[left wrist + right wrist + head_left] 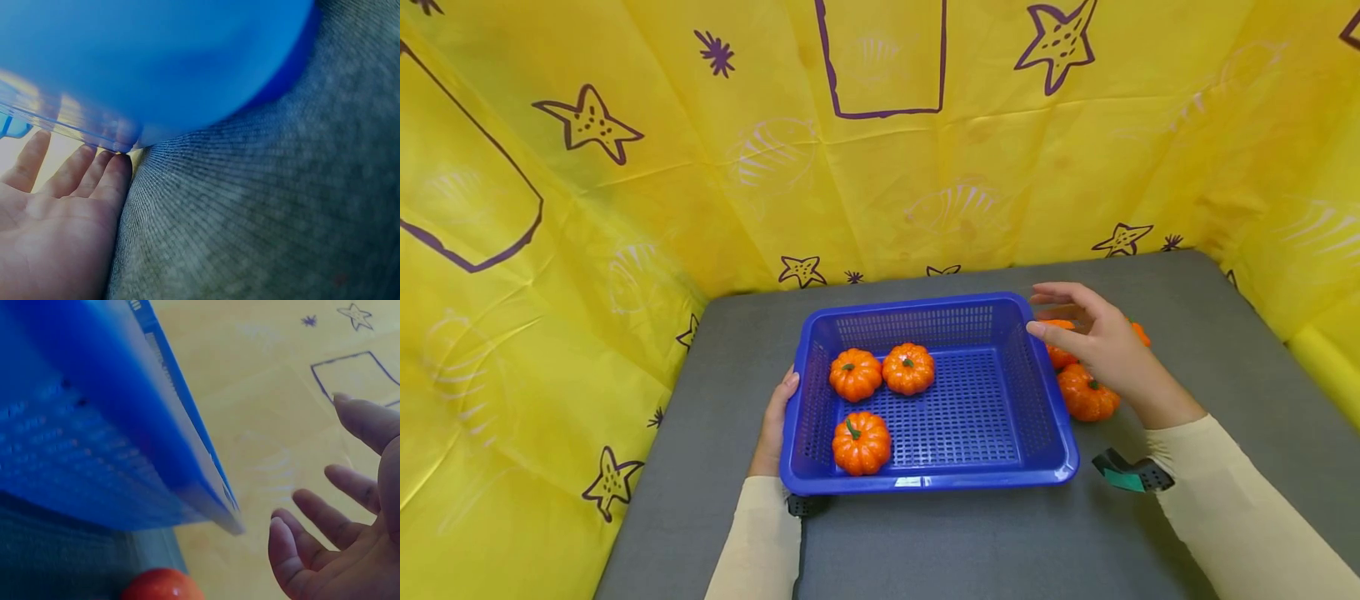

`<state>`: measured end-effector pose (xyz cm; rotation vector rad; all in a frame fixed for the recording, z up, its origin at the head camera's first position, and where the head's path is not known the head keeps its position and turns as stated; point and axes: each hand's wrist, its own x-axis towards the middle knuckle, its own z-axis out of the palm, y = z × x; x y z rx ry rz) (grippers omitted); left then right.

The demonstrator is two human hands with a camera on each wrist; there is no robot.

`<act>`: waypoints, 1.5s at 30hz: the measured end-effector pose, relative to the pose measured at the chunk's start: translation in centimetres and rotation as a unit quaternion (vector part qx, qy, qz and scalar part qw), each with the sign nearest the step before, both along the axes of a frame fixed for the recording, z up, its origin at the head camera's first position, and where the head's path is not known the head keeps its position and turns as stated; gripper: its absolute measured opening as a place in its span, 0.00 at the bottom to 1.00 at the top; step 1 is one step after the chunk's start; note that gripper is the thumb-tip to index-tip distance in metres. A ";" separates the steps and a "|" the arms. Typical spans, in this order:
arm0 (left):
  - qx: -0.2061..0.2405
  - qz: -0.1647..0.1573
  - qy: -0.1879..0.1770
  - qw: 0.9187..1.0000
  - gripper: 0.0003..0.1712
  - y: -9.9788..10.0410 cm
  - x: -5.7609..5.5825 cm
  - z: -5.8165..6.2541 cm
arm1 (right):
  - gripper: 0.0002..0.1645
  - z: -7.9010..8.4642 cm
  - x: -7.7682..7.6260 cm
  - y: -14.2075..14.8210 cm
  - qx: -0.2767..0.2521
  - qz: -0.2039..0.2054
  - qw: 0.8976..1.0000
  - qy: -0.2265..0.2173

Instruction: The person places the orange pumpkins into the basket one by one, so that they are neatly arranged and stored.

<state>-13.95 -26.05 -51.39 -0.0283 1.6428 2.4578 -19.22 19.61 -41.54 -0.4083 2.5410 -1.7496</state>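
Note:
A blue plastic basket (928, 482) with mesh walls stands on the grey table. Inside it are three small orange pumpkins (862, 443) with green stems, all toward the left. My left hand (772, 427) touches the basket's left side; in the left wrist view its fingers (69, 172) reach out nearly straight along the basket wall. By the basket's far right corner, my right hand (1093, 342) is raised with fingers loosely bent and nothing between them. The right wrist view shows a gap between that hand and the basket. Beneath it are more pumpkins (1086, 396), partly hidden by the hand.
A grey cloth covers the table (977, 550). Yellow fabric walls (880, 192) with starfish and fish drawings enclose its back and sides. Each wrist carries a dark strap, and the right strap (1131, 473) has a green patch.

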 end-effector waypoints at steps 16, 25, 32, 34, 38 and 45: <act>0.000 -0.008 0.003 1.000 0.35 0.1 0.0 0.1 | 0.36 -1.4 -0.3 3.9 0.031 -0.061 0.998 0.010; 0.004 -0.011 0.007 1.000 0.35 0.2 -0.1 0.2 | 0.37 -1.5 -0.4 6.4 0.030 -0.099 0.995 -0.017; 0.004 -0.009 0.005 1.000 0.35 0.1 0.0 0.2 | 0.39 -2.5 -0.9 8.1 0.036 -0.140 0.989 -0.030; 0.003 -0.009 0.008 1.000 0.36 0.0 -0.1 0.1 | 0.39 -2.8 -1.0 8.5 0.035 -0.148 0.988 -0.034; 0.002 -0.007 0.015 1.000 0.37 0.1 -0.2 0.0 | 0.40 -3.5 -1.0 9.2 0.043 -0.163 0.985 -0.044; 0.003 -0.007 0.021 1.000 0.37 0.1 -0.2 -0.2 | 0.45 -5.2 -1.3 10.5 0.057 -0.179 0.980 -0.059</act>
